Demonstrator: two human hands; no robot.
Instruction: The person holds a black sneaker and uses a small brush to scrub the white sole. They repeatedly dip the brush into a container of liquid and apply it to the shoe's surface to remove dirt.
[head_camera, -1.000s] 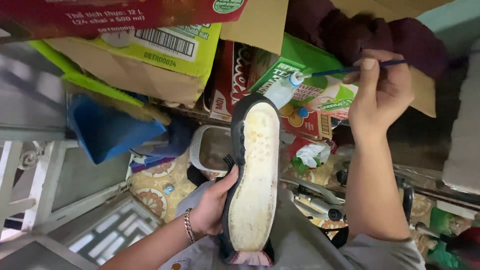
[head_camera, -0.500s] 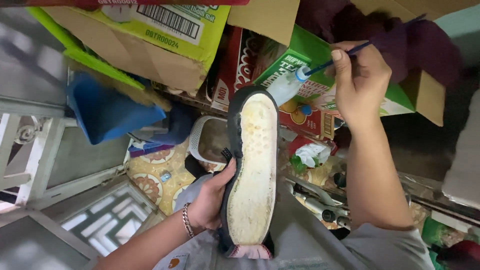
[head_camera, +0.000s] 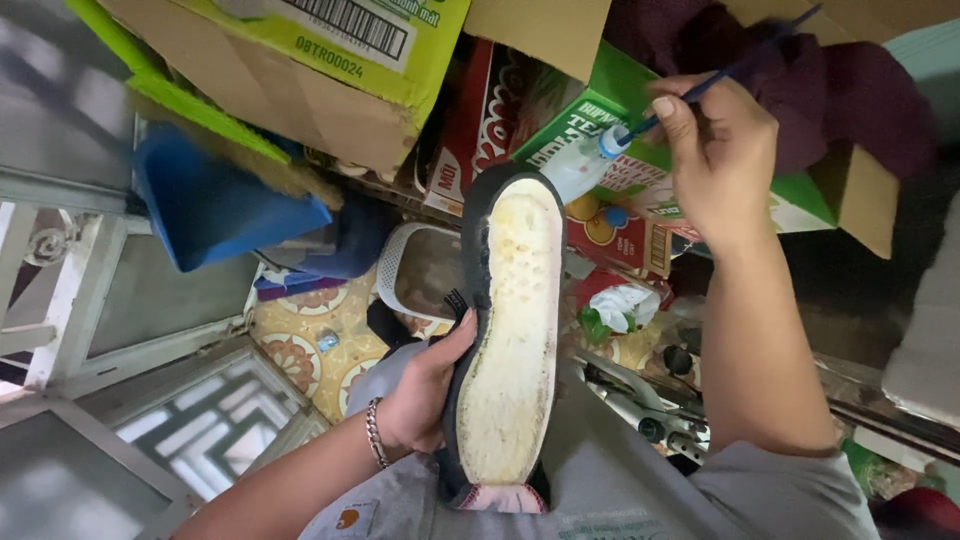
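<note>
Left hand: grips dark shoe with pale yellowed sole, sole up, over lap.
Right hand: pinches thin blue-handled brush, tip at small white glue bottle by shoe's toe.

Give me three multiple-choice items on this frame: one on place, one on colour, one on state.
1. Where is the brush tip?
A. at the glue bottle mouth, beyond the shoe's toe
B. on the shoe's heel
C. on the floor

2. What colour is the dustpan?
A. red
B. blue
C. white

3. How does the left hand hold the shoe?
A. sole down
B. by its laces
C. sole up, fingers on its side

Answers: 1 A, the right hand holds the brush with its tip at the bottle's nozzle. 2 B, it is plainly blue. 3 C, the pale sole faces the camera.
</note>
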